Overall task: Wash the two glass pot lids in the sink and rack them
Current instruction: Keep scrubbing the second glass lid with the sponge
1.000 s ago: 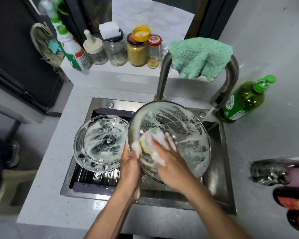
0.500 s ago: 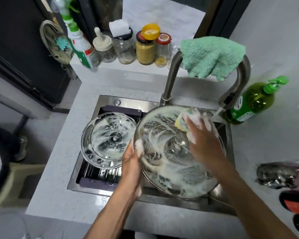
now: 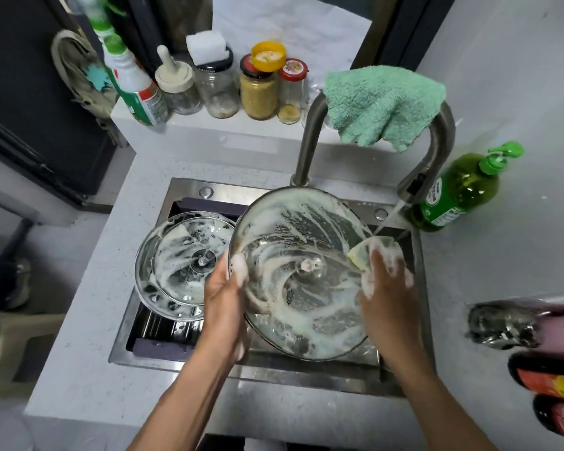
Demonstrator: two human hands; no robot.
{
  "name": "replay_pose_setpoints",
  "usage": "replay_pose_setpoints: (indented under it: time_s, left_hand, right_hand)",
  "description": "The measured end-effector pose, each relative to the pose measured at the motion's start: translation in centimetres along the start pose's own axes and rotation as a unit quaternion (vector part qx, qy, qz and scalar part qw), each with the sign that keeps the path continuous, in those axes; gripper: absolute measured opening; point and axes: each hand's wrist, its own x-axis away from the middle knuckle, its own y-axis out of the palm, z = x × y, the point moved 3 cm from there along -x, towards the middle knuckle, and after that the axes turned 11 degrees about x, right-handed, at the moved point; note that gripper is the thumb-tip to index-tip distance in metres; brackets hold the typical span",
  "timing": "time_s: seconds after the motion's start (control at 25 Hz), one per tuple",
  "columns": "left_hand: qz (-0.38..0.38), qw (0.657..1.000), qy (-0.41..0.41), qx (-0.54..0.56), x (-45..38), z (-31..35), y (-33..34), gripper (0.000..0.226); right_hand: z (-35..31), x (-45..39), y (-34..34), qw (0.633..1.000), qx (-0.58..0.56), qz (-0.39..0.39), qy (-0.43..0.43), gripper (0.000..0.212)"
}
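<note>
While tap runs, cloth overhangs.

A: What's worn on the arms?
B: Nothing, both forearms bare. Left hand and right hand ungloved, white suds on fingers.
A: Rings?
B: Possibly none; foam hides them.

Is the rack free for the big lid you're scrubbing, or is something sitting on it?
Not free: the small lid, still soapy, lies flat on the rack at the sink's left and covers most of it. The big lid is beside it, in the left hand.
</note>
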Motion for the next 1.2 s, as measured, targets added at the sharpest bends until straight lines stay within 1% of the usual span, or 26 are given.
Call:
replay_pose_setpoints:
  time_s: [0.04,0.08,0.12,0.16,0.2,0.24,0.28,0.32,0.4,0.44,0.48,0.52,0.56,0.6,0.64,0.68,0.72,0.76,0.84,0.88,0.92,1.0,1.04,1.08,1.16,1.2]
  left_hand:
    - [-0.001,1.0,-0.001,-0.012,0.0,0.0,0.2,0.03]
    - [-0.013,1.0,-0.001,-0.019,0.0,0.3,0.3,0.03]
    - [-0.027,0.999,-0.004,-0.017,-0.1,1.0,0.3,0.029]
    - [-0.041,0.999,-0.007,-0.015,-0.7,1.9,0.1,0.031]
    - [-0.049,0.998,-0.009,-0.024,-1.8,3.2,0.0,0.033]
    - [-0.052,0.998,-0.011,-0.042,-2.6,4.3,0.1,0.035]
    - [-0.048,0.997,-0.008,-0.061,-2.6,4.7,0.7,0.034]
    - [-0.034,0.996,-0.008,-0.077,-2.0,4.0,1.0,0.031]
    - [-0.002,0.997,-0.014,-0.082,0.5,0.7,1.0,0.028]
    - [0.012,0.997,-0.02,-0.074,1.7,-0.3,0.7,0.029]
    - [0.008,0.998,-0.017,-0.068,1.9,-0.3,0.2,0.031]
    - [-0.01,0.996,-0.01,-0.087,1.1,0.4,-0.4,0.033]
    - [-0.053,0.991,-0.003,-0.12,0.2,1.4,-0.5,0.036]
    - [-0.073,0.989,0.004,-0.128,-0.2,2.3,-0.6,0.039]
    - [-0.065,0.992,0.014,-0.109,-0.5,2.4,-0.9,0.043]
    - [-0.045,0.995,0.02,-0.091,0.1,2.3,-0.6,0.048]
    - [-0.043,0.995,0.012,-0.088,0.7,2.0,-0.6,0.054]
    - [-0.058,0.996,0.001,-0.067,1.0,1.8,-0.7,0.056]
    - [-0.114,0.991,-0.014,-0.07,0.0,2.3,-1.7,0.047]
    - [-0.119,0.991,-0.007,-0.053,-0.3,2.8,-2.0,0.044]
    - [-0.092,0.996,-0.007,-0.013,-0.2,2.9,-2.4,0.049]
    - [-0.035,0.999,-0.024,-0.012,1.1,1.6,-2.0,0.084]
    - [-0.024,0.999,-0.028,-0.028,1.5,1.4,-2.0,0.1]
    - [-0.029,0.998,-0.035,-0.042,1.2,1.4,-2.4,0.102]
    - [-0.075,0.995,-0.017,-0.065,-0.2,3.1,-3.0,0.079]
    - [-0.081,0.995,-0.011,-0.053,-0.1,3.4,-3.0,0.067]
  right_hand:
    - [0.2,-0.2,0.5,0.996,-0.08,-0.022,0.038,0.071]
    - [0.7,-1.2,0.9,0.977,-0.188,-0.052,0.091,0.057]
    - [1.5,-2.2,0.9,0.934,-0.312,-0.104,0.139,0.041]
    - [2.2,-3.1,0.9,0.864,-0.442,-0.163,0.177,0.032]
    - [2.9,-3.3,1.2,0.777,-0.553,-0.237,0.186,0.037]
    - [3.1,-2.9,1.7,0.68,-0.647,-0.296,0.178,0.049]
    - [2.5,-1.9,2.3,0.609,-0.705,-0.323,0.165,0.06]
    - [1.1,-0.6,2.9,0.556,-0.748,-0.336,0.136,0.065]
    - [-1.7,1.8,3.4,0.468,-0.814,-0.329,0.102,0.059]
    - [-2.1,1.9,3.7,0.446,-0.823,-0.335,0.104,0.056]
    - [-2.0,1.5,3.3,0.459,-0.815,-0.342,0.096,0.058]
    - [-1.7,0.8,2.6,0.491,-0.799,-0.338,0.075,0.066]
    - [-1.4,0.3,2.0,0.521,-0.784,-0.33,0.061,0.074]
    - [-1.7,0.1,1.6,0.536,-0.779,-0.322,0.046,0.08]
    - [-2.2,0.6,1.3,0.535,-0.779,-0.324,0.047,0.082]
    - [-2.9,1.4,1.2,0.524,-0.778,-0.343,0.055,0.078]
    - [-3.3,2.0,0.8,0.525,-0.77,-0.356,0.071,0.07]
    - [-2.9,1.8,0.6,0.543,-0.752,-0.365,0.08,0.061]
    - [-1.4,0.2,-0.1,0.585,-0.739,-0.328,0.069,0.047]
    - [-1.2,-0.2,-0.7,0.581,-0.751,-0.307,0.069,0.046]
    - [-1.6,0.0,-1.0,0.563,-0.768,-0.299,0.061,0.047]
    - [-3.0,1.7,-0.6,0.513,-0.793,-0.323,0.058,0.046]
    - [-3.2,2.1,-0.5,0.502,-0.795,-0.335,0.067,0.04]
    - [-2.9,1.6,-0.3,0.505,-0.787,-0.347,0.072,0.035]
    - [-1.8,0.1,-0.3,0.545,-0.77,-0.322,0.083,0.045]
    - [-2.2,0.1,-0.5,0.542,-0.775,-0.315,0.077,0.053]
